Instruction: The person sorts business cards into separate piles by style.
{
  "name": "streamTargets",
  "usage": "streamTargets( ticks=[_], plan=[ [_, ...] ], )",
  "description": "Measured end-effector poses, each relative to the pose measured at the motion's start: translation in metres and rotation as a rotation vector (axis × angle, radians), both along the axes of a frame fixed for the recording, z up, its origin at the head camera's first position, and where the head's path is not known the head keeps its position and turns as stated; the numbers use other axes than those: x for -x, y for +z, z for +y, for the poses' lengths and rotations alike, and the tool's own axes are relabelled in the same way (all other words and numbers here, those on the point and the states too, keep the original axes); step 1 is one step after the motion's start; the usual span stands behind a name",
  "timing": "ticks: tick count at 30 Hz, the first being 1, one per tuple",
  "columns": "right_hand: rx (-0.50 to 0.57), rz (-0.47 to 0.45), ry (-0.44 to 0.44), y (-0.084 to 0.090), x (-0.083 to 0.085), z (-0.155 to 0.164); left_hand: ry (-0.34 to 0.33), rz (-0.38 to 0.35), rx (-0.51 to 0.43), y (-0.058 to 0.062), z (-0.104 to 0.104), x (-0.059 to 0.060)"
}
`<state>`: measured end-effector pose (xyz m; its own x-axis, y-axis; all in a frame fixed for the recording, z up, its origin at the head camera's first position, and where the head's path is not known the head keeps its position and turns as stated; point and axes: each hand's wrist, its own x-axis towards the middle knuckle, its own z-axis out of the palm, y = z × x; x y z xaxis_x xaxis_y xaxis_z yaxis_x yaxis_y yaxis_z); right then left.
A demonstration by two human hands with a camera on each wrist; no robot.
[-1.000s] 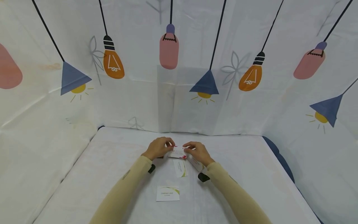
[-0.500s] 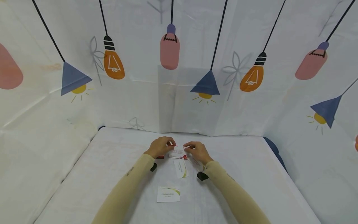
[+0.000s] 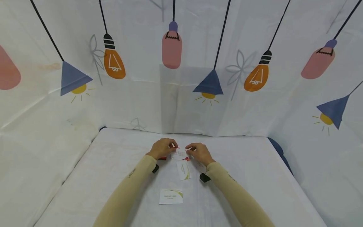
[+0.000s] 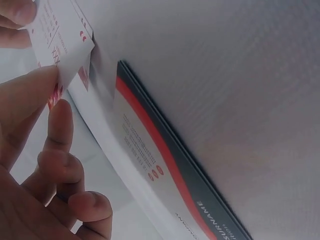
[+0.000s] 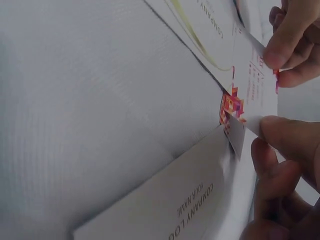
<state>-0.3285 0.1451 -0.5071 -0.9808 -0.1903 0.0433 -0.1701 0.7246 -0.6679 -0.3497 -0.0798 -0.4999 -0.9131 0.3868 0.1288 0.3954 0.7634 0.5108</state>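
Note:
Both hands are at the far middle of the table, pinching one white business card (image 3: pixel 180 154) with pink-red patterned corners. My left hand (image 3: pixel 163 148) grips its left edge between thumb and index finger; the other fingers are curled, as the left wrist view shows. My right hand (image 3: pixel 200 153) pinches the opposite edge in the same way. In the right wrist view, another card edge (image 5: pixel 225 114) with a similar pattern shows just under the held card. Whether the two touch everywhere, I cannot tell.
Beside my left wrist lies a small stack of red, dark and white cards (image 4: pixel 170 165). A white card with a green curve (image 3: pixel 183 170) lies just in front of the hands. Under my right wrist is another white card (image 5: pixel 175 210). Nearer me rests a "COMPANY LOGO" card (image 3: pixel 171 197).
Both hands keep their pinch on the business card at nearly the same spot. My left forearm has shifted slightly, and more of the red card stack shows beside it.

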Motion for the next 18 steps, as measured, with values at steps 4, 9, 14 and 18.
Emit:
streamTargets(
  ticks=[4,9,14,18],
  plan=[
    [-0.054,-0.021,-0.017,0.001,-0.003,-0.002,0.002,-0.012,0.033,-0.004,0.002,0.001],
    [-0.145,0.010,-0.029,-0.004,-0.001,-0.006,-0.001,-0.007,0.080,-0.006,0.005,0.004],
    [-0.188,0.041,-0.036,-0.009,0.003,-0.008,-0.005,0.010,0.113,-0.005,0.007,0.003],
    [-0.189,0.041,-0.032,-0.011,0.003,-0.008,-0.008,0.021,0.135,-0.004,0.008,0.000]
  ],
)
